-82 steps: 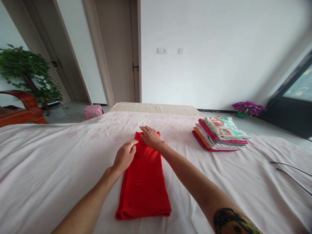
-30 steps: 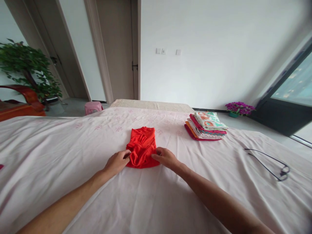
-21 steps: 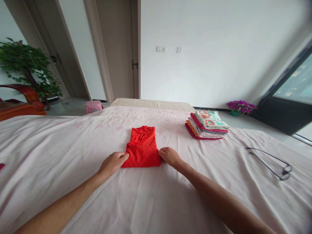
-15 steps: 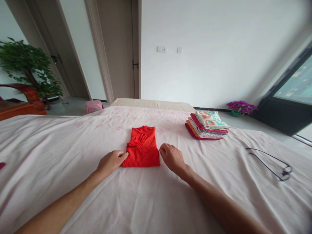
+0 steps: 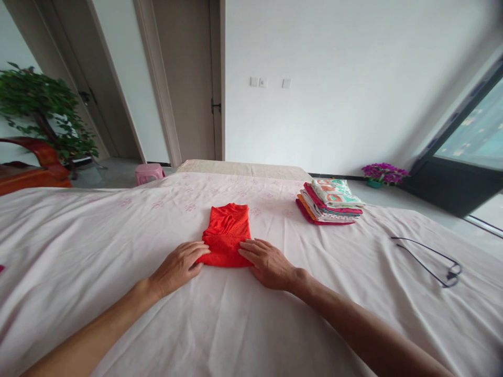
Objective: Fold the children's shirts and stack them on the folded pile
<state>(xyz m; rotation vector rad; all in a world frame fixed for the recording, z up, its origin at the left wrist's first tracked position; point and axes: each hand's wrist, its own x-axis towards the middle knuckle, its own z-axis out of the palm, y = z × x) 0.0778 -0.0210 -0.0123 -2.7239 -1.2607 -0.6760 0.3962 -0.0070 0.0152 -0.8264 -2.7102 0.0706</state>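
A folded red garment (image 5: 226, 235) with a pattern of small holes lies in front of me, its upper part wrinkled. At its near left corner, my left hand (image 5: 183, 264) is closed, fingers over the cloth and thumb below the edge. My right hand (image 5: 269, 262) lays its fingers over the near right corner; its thumb is mostly hidden, and the hand appears closed on the edge. Between the hands, the garment's near edge looks rounded.
A wrinkled pale pink sheet (image 5: 165, 330) covers the surface. To the right stands a stack of folded clothes (image 5: 330, 201), with eyeglasses (image 5: 450, 275) nearer me. Beyond the surface are a pink stool (image 5: 149, 173), a wooden chair (image 5: 39, 162) and purple flowers (image 5: 384, 173).
My right hand has moved left from beside the garment onto its near right corner. The left hand's fingers now reach further over the left corner. The near edge has turned from straight to rounded.
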